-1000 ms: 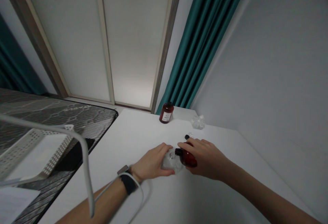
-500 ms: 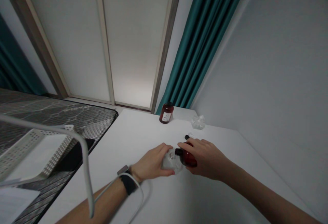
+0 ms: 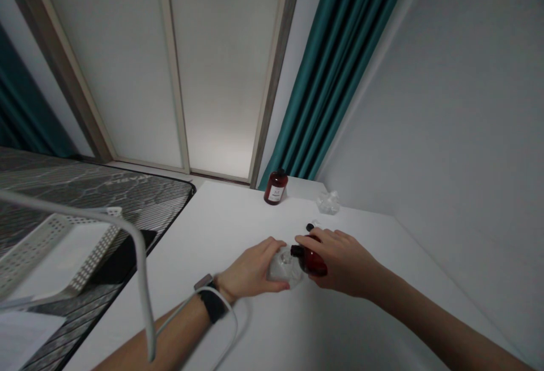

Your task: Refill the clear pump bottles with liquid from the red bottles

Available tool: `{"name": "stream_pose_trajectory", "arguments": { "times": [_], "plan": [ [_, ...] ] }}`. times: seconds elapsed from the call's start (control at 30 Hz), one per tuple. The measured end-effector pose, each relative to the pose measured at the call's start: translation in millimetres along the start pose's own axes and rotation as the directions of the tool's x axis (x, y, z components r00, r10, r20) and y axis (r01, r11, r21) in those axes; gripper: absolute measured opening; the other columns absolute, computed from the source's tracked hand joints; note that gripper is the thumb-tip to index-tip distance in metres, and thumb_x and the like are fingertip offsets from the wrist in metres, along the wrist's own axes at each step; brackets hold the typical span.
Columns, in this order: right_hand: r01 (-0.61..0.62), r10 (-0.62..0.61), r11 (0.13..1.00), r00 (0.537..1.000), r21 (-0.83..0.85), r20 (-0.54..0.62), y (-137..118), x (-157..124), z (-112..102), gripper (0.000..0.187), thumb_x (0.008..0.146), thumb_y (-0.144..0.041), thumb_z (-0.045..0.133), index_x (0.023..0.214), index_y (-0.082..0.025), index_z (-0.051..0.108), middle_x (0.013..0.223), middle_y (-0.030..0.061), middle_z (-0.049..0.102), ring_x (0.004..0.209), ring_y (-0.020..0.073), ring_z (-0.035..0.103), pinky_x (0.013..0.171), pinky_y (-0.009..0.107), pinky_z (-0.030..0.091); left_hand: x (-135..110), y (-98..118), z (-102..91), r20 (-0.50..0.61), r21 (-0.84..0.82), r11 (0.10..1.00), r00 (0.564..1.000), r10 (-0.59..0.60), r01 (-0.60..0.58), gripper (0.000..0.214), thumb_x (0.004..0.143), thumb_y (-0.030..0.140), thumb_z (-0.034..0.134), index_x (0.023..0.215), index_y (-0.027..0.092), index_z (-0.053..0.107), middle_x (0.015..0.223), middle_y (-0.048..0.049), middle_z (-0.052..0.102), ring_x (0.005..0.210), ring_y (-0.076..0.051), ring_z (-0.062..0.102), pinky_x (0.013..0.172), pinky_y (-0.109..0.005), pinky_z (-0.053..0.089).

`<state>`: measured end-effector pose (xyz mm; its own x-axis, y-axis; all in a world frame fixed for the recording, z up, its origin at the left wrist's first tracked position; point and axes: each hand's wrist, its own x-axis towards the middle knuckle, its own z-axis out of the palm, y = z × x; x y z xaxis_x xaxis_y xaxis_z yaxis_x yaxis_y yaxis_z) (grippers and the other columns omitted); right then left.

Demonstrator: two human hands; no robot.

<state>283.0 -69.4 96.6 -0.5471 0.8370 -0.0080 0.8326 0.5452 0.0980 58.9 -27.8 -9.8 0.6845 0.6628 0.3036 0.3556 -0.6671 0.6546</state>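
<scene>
Left curtain: teal fabric [image 3: 21, 99] hanging at the far left, just beside the door frame.
Mat: grey marbled padded mat [image 3: 85, 190] with a black edge, lying just left of the desk.
Basket: white perforated plastic basket [image 3: 63, 246], resting on the mat, with a flat black item [image 3: 123, 249] just beside it.
Paper: white sheet [image 3: 25, 337] in the lower left corner.
Tube: curved white tube [image 3: 142, 280], crossing in front of the basket.
Door: frosted glass panels [image 3: 106, 71] in a tan frame, behind the desk.
Desk: white top [image 3: 221, 229], carrying everything below.
Left wrist: black-strapped watch [image 3: 211, 306], with a thin white cord [image 3: 232, 325] looped past it.
Left hand [image 3: 250, 266]: fingers and thumb closed around the left side of the lump.
Lump: crumpled clear plastic [image 3: 283, 266], on the desk between both hands.
Right hand [image 3: 340, 260]: fingers clamped over the bottle.
Held bottle: dark red plastic bottle [image 3: 313, 262], lying tilted in the right hand, black neck pointing left and touching the lump.
Cap: small black cap [image 3: 310, 227], on the desk just beyond the right hand.
Standing bottle: dark red bottle [image 3: 275, 187], upright near the back edge, black top, white label with writing too small to read.
Wrap: crumpled clear plastic bundle [image 3: 328, 202], right of the standing bottle, well beyond the hands.
Right curtain: teal fabric [image 3: 335, 76], hanging behind the desk's far corner.
Wall: plain white wall [image 3: 446, 105], at the far right.
</scene>
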Motion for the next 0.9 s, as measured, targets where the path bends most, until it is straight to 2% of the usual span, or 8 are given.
{"name": "stream_pose_trajectory", "arguments": {
  "times": [0.4, 0.9],
  "plan": [
    [0.018, -0.018, 1.0, 0.999, 0.005, -0.034, -0.2, 0.7, -1.0, 0.06, 0.069, -0.022, 0.068, 0.127, -0.027, 0.051, 0.111, 0.009, 0.063, 0.09, 0.0246, 0.061, 0.076, 0.036, 0.042, 0.2, 1.1, -0.9, 0.003, -0.011, 1.0, 1.0, -0.001, 0.001, 0.067, 0.072, 0.036, 0.079, 0.128, 0.021, 0.046, 0.117, -0.0099, 0.059, 0.103, -0.03, 0.062, 0.09, -0.042, 0.05],
    [0.012, -0.012, 1.0, 1.0, -0.002, -0.012, -0.3, 1.5, -1.0, 0.061, 0.069, -0.023, 0.069, 0.127, -0.027, 0.051, 0.114, 0.0091, 0.063, 0.092, 0.0263, 0.062, 0.077, 0.038, 0.044, -0.2, 0.6, -0.5, -0.007, -0.008, 1.0, 1.0, 0.005, -0.005, 0.068, 0.072, 0.037, 0.08, 0.129, 0.022, 0.046, 0.117, -0.0098, 0.059, 0.103, -0.03, 0.062, 0.09, -0.042, 0.05]
  ]
}}
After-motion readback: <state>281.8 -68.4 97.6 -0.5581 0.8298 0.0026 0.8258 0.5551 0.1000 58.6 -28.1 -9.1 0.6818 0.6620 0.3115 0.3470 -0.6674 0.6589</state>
